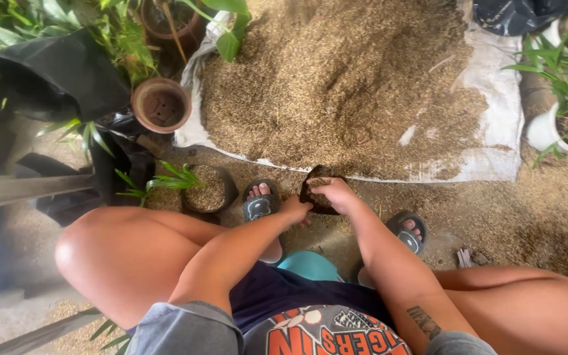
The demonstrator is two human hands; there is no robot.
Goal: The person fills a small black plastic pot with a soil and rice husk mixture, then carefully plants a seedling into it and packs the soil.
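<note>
Husk pile (343,85) (on white sack (494,98)) behind hand-held black bag (317,190).

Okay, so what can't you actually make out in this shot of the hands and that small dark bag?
Head view only:
- Small dark bag: its lower part is hidden behind the right hand and left hand.
- Fingertips of both hands: tucked against the bag, so the grip is unclear.
- White pot: cut off by the right edge.
- Filled black bag: partly covered by green leaves.
</note>
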